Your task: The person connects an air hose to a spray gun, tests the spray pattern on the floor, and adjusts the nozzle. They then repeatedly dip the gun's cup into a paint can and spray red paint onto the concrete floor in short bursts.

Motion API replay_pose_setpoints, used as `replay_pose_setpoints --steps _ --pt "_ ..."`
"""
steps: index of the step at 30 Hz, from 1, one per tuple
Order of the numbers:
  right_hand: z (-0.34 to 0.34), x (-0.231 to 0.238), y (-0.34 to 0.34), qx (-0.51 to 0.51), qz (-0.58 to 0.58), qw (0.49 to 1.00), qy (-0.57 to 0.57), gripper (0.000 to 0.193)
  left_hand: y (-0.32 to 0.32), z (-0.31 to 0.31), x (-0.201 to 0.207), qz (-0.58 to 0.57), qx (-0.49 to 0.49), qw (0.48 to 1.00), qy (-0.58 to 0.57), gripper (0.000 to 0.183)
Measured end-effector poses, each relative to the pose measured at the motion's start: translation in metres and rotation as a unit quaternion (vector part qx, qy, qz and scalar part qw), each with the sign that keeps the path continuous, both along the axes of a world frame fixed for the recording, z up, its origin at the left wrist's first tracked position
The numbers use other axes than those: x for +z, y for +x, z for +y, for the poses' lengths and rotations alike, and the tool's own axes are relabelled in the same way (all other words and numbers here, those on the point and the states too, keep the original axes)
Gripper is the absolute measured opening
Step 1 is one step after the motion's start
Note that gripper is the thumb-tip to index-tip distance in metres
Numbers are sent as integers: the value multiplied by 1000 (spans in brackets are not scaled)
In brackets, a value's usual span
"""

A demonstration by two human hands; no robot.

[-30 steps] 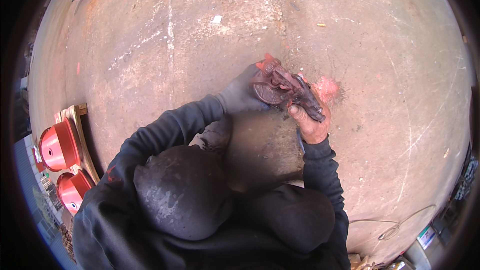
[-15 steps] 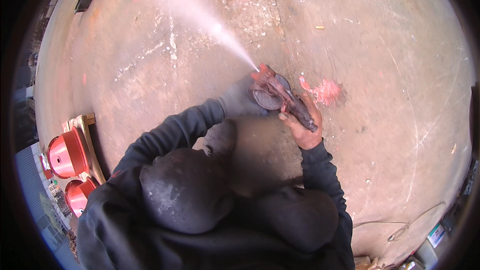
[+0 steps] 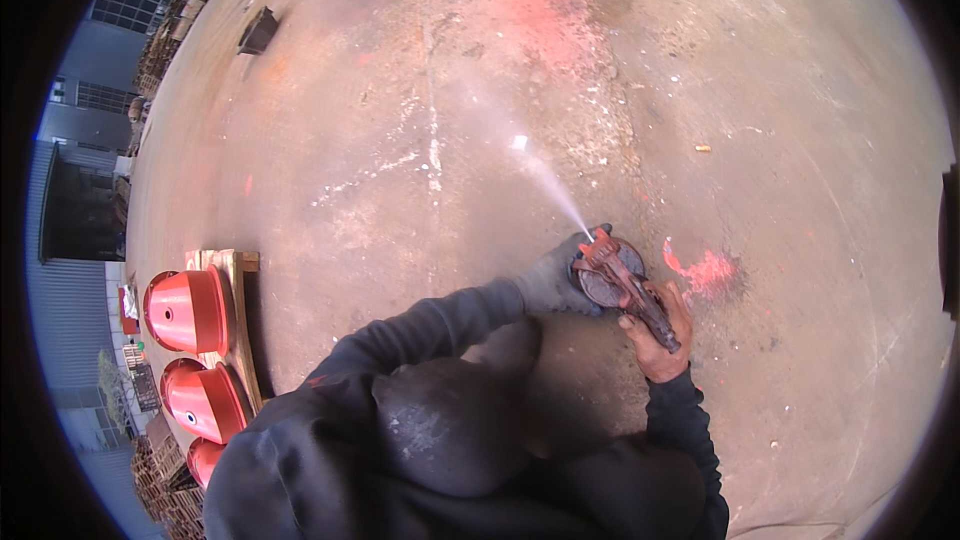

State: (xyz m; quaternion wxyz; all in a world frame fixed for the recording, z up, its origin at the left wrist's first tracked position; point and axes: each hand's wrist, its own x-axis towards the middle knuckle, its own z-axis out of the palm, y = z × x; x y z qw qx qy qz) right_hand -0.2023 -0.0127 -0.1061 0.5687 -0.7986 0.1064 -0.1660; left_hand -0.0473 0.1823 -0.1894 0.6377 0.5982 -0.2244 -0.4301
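A paint-stained spray gun [image 3: 635,290] with a round cup [image 3: 600,287] underneath is held low in front of me, right of centre. My right hand [image 3: 662,348], bare, is closed round its handle. My left hand [image 3: 556,280], in a grey glove, wraps the side of the cup, its fingers partly hidden beneath. From the red-coated nozzle a short pale jet of mist [image 3: 556,190] shoots toward the far left over the concrete floor. Beside the gun lies a wet red splash of paint [image 3: 712,275].
Several red tubs [image 3: 190,310] with holes in their sides stand by a wooden pallet [image 3: 238,325] at left. A dark block [image 3: 259,31] lies far left. Red overspray [image 3: 535,15] tints the floor ahead. Stacked pallets [image 3: 165,65] line the building edge.
The spray jet has become shorter and thinner. Both hands and the gun appear lower and further right, as does the whole floor, so the view has shifted. Both hands keep their hold.
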Motion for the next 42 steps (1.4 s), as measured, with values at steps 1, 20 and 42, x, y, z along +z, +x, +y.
replay_pose_setpoints --steps 1,20,42 --pt "1 -2 0 -8 13 1000 18 48 -1 -2 0 87 18 996 -2 46" --pt "4 -6 -1 -12 -13 1000 25 48 2 4 -14 18 -40 999 7 102" --pt "5 -12 -2 -37 -50 998 -2 55 6 -1 -4 -99 -68 992 36 107"
